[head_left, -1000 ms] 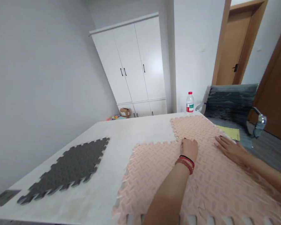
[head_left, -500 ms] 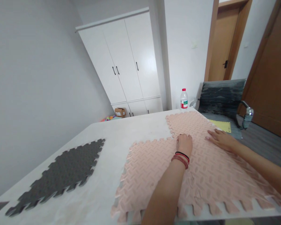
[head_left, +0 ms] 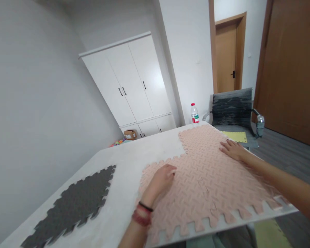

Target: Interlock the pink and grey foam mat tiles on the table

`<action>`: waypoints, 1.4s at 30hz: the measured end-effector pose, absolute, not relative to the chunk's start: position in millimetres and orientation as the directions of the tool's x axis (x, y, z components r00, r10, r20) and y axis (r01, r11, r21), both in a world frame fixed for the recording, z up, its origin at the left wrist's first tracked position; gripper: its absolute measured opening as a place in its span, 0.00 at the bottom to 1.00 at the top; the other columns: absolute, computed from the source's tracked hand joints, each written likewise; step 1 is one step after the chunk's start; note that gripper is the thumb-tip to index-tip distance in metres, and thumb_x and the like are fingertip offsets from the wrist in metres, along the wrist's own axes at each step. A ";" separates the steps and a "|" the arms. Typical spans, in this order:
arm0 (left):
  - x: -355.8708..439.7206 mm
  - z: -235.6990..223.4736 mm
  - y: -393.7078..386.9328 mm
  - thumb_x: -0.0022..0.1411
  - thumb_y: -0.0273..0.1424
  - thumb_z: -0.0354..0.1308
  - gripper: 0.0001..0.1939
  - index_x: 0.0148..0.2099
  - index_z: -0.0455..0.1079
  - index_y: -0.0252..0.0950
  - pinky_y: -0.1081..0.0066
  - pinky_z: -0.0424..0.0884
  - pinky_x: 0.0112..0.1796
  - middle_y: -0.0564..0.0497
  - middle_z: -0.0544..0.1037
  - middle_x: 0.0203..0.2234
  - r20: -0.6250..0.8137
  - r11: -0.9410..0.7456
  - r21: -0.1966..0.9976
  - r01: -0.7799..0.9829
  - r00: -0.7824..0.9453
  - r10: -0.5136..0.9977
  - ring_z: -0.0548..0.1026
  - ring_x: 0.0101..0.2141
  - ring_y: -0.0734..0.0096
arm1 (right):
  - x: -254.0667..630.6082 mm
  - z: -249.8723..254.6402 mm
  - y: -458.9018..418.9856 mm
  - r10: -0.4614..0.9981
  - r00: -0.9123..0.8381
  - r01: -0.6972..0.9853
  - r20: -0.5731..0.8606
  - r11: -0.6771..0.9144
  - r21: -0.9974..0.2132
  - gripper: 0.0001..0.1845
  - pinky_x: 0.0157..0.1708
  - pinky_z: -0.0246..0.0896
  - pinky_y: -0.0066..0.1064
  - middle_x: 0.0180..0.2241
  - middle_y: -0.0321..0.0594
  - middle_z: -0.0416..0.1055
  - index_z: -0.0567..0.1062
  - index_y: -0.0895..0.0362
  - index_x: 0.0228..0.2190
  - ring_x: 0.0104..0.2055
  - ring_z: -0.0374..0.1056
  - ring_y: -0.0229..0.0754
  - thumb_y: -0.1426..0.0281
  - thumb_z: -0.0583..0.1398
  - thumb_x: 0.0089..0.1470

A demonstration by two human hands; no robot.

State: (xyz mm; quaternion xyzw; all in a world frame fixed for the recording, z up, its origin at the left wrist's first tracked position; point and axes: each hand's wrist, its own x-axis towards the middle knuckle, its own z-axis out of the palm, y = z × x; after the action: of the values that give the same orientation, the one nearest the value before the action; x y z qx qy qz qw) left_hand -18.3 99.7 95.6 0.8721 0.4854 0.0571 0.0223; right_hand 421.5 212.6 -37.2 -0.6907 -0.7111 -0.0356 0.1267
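Note:
Pink interlocking foam mats [head_left: 196,165] with a raised diamond-like pattern lie joined in an L shape on the right of the white table. My left hand [head_left: 162,179], slightly blurred, is over the left part of the pink mats. Its fingers are curled in and I see nothing held in them. Dark and red bands circle that wrist. Flat on the pink mat near the table's right edge rests my right hand [head_left: 232,150], its fingers spread. A dark grey foam mat [head_left: 74,203] with toothed edges lies apart at the table's left.
A clear bottle [head_left: 194,113] with a red cap stands at the far table corner. Beyond the right edge is a dark office chair [head_left: 231,108] bearing a yellow foam piece [head_left: 236,136]. A white cabinet [head_left: 129,82] and a cardboard box [head_left: 130,134] are behind.
My left hand has moved left across the pink mats, away from the seam between the pieces. My right hand stays flat near the right edge. The view has shifted slightly.

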 end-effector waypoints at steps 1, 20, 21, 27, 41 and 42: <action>-52.8 97.0 90.2 0.63 0.26 0.44 0.19 0.53 0.69 0.36 0.71 0.63 0.51 0.47 0.74 0.49 0.095 -0.459 0.083 0.885 0.451 0.887 0.71 0.49 0.70 | 421.2 -37.1 212.9 0.976 -0.001 0.990 0.218 0.031 -0.135 0.38 0.58 0.45 0.56 0.62 0.51 0.53 0.59 0.53 0.60 0.64 0.47 0.57 0.46 0.38 0.58; -327.0 57.3 50.7 0.51 0.48 0.47 0.20 0.32 0.74 0.42 0.65 0.66 0.29 0.47 0.80 0.32 0.100 0.665 -0.034 0.746 -0.660 0.745 0.77 0.35 0.51 | 415.2 -30.3 206.4 0.982 0.033 0.979 0.184 0.006 -0.206 0.37 0.59 0.40 0.54 0.63 0.51 0.50 0.58 0.51 0.61 0.65 0.43 0.56 0.46 0.39 0.58; -329.2 61.7 52.6 0.51 0.49 0.47 0.21 0.34 0.75 0.43 0.66 0.66 0.29 0.47 0.79 0.32 0.118 0.662 -0.004 0.750 -0.657 0.745 0.77 0.35 0.51 | 414.9 -30.3 206.0 0.982 0.037 0.975 0.185 0.005 -0.220 0.37 0.59 0.39 0.55 0.63 0.51 0.49 0.58 0.51 0.61 0.65 0.43 0.57 0.46 0.40 0.58; -303.0 100.7 80.3 0.53 0.53 0.46 0.27 0.42 0.73 0.40 0.64 0.65 0.28 0.44 0.77 0.29 0.404 0.632 0.233 0.739 -0.664 0.629 0.75 0.32 0.49 | 405.9 -15.8 202.9 0.979 0.077 0.929 0.188 -0.002 -0.370 0.32 0.58 0.35 0.59 0.60 0.54 0.54 0.66 0.56 0.55 0.63 0.45 0.61 0.51 0.49 0.56; -122.3 87.8 176.3 0.61 0.37 0.48 0.10 0.41 0.65 0.39 0.67 0.67 0.46 0.48 0.76 0.41 0.572 -0.457 0.309 0.834 0.221 0.790 0.74 0.43 0.65 | 231.7 79.4 249.5 0.984 -0.130 0.191 0.122 0.146 -0.971 0.32 0.41 0.67 0.39 0.42 0.48 0.73 0.64 0.56 0.52 0.37 0.72 0.42 0.53 0.34 0.62; -122.5 82.3 181.7 0.62 0.37 0.47 0.10 0.41 0.65 0.39 0.67 0.67 0.46 0.48 0.76 0.40 0.551 -0.469 0.295 0.832 0.252 0.795 0.74 0.43 0.65 | 231.3 81.9 253.3 0.985 -0.123 0.162 0.120 0.139 -0.977 0.32 0.40 0.67 0.39 0.43 0.49 0.72 0.64 0.56 0.51 0.36 0.72 0.42 0.53 0.34 0.62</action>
State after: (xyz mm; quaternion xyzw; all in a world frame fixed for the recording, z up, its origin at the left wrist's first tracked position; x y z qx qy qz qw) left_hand -122.5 181.7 82.3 0.7908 0.5146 0.3302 -0.0282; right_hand 231.3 253.3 81.9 -0.4782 -0.5997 0.4492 0.4581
